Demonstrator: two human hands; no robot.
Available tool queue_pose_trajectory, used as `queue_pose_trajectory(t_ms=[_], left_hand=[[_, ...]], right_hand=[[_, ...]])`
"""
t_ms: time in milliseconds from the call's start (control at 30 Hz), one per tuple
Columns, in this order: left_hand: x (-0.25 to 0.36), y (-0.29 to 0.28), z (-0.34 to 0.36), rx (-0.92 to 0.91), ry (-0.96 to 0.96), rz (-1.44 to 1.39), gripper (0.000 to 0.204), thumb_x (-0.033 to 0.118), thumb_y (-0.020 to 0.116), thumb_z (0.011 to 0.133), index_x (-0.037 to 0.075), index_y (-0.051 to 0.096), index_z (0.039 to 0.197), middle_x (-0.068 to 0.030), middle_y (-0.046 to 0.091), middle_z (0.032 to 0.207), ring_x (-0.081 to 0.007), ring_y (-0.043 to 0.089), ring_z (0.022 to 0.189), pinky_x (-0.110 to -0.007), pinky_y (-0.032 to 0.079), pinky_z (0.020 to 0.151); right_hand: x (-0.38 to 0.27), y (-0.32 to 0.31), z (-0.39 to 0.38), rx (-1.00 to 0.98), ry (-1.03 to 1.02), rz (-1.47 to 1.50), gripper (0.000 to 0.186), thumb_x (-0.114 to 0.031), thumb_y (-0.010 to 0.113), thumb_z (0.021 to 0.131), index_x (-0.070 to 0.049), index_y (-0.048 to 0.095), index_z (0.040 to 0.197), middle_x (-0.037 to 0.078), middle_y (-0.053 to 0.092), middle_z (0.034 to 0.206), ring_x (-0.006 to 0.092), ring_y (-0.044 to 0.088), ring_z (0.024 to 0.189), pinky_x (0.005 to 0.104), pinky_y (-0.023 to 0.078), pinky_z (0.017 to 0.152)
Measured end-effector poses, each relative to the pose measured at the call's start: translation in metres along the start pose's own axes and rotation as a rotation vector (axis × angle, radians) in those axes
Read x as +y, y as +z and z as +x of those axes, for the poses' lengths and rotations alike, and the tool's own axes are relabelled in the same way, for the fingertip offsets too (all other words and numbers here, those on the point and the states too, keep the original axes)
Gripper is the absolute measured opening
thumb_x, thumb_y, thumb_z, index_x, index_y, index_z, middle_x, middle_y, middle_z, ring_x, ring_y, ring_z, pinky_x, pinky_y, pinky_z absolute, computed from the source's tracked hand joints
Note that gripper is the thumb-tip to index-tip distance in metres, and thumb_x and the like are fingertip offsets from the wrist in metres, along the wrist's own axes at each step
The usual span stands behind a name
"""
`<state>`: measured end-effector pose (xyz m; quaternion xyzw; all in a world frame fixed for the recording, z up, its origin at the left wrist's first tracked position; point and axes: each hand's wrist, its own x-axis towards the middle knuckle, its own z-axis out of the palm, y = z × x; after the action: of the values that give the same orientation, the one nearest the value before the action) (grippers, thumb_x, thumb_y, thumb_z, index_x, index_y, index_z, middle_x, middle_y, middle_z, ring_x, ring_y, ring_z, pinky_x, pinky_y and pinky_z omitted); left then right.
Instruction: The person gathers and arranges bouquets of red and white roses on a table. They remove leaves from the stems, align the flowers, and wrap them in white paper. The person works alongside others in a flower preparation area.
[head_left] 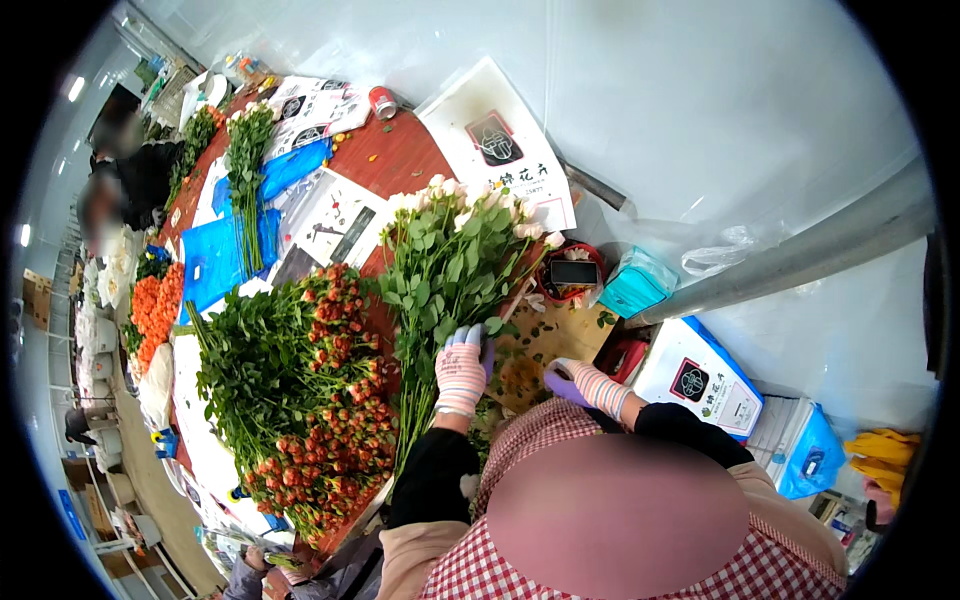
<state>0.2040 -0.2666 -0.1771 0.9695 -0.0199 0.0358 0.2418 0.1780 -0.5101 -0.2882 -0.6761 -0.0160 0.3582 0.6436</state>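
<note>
A large bunch of white roses point(450, 250) with long green stems lies along the right edge of the red table point(405, 150). On its leaves and stems rests my left hand point(463, 370), in a striped glove with purple fingertips. Its fingers are extended and the thumb stands apart. My right hand point(588, 385), gloved alike, hangs off the table to the right of the bunch. A gap shows between its thumb and loosely curved fingers, with nothing seen in it. Left of the white roses lies a big heap of orange-red spray roses point(335, 420).
Beyond the table edge, a red basket point(570, 272) holds a phone, beside a teal pack point(637, 282). A grey pole point(780, 255) slants along the right. A can point(382, 102) and printed sheets point(500, 150) lie farther back. Other people stand at far left; another person's hands show below.
</note>
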Motion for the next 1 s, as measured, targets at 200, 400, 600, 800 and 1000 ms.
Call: queue_pose_trajectory(t_ms=[200, 400, 600, 800, 1000], left_hand=[[0.014, 0.032, 0.062, -0.242, 0.393, 0.591, 0.043, 0.024, 0.062, 0.078, 0.017, 0.056, 0.120, -0.0111, 0.043, 0.136, -0.0302, 0.035, 0.129, -0.057, 0.022, 0.104], [-0.031, 0.050, 0.127, -0.298, 0.038, 0.722, 0.047, 0.024, 0.048, 0.083, 0.021, 0.049, 0.130, -0.0049, 0.037, 0.144, -0.0252, 0.029, 0.135, -0.051, 0.014, 0.110], [-0.098, -0.010, 0.146, -0.146, -0.247, 0.691, 0.045, 0.031, 0.056, 0.079, 0.019, 0.054, 0.123, -0.0081, 0.046, 0.136, -0.0318, 0.036, 0.129, -0.054, 0.024, 0.105], [-0.091, -0.033, 0.143, 0.031, -0.025, 0.347, 0.040, 0.028, 0.064, 0.075, 0.016, 0.058, 0.113, -0.0154, 0.050, 0.128, -0.0364, 0.041, 0.122, -0.054, 0.031, 0.100], [-0.070, -0.079, 0.064, 0.362, -0.110, -0.074, 0.025, 0.003, 0.062, 0.078, 0.002, 0.062, 0.103, -0.0134, 0.061, 0.105, -0.0289, 0.058, 0.097, -0.036, 0.047, 0.086]], right_hand=[[-0.064, -0.011, -0.020, -0.046, -0.010, -0.433, 0.030, -0.026, 0.054, 0.089, -0.002, 0.056, 0.107, 0.020, 0.063, 0.098, 0.0341, 0.061, 0.094, 0.0391, 0.047, 0.080], [-0.024, -0.037, -0.018, -0.012, 0.051, -0.523, 0.020, -0.014, 0.052, 0.089, -0.004, 0.055, 0.106, 0.016, 0.061, 0.090, 0.0272, 0.060, 0.081, 0.0347, 0.046, 0.077], [-0.066, -0.045, -0.001, -0.006, 0.235, -0.288, 0.020, -0.013, 0.047, 0.091, -0.003, 0.055, 0.106, 0.011, 0.062, 0.098, 0.0194, 0.055, 0.082, 0.0309, 0.043, 0.080], [-0.086, -0.025, 0.054, 0.162, 0.032, -0.393, 0.015, -0.014, 0.057, 0.087, -0.006, 0.060, 0.099, 0.012, 0.064, 0.090, 0.0182, 0.058, 0.077, 0.0365, 0.047, 0.078], [-0.120, -0.032, 0.132, 0.158, -0.044, -0.151, 0.010, -0.011, 0.054, 0.088, -0.002, 0.056, 0.086, 0.002, 0.057, 0.077, 0.0090, 0.052, 0.070, 0.0262, 0.046, 0.066]])
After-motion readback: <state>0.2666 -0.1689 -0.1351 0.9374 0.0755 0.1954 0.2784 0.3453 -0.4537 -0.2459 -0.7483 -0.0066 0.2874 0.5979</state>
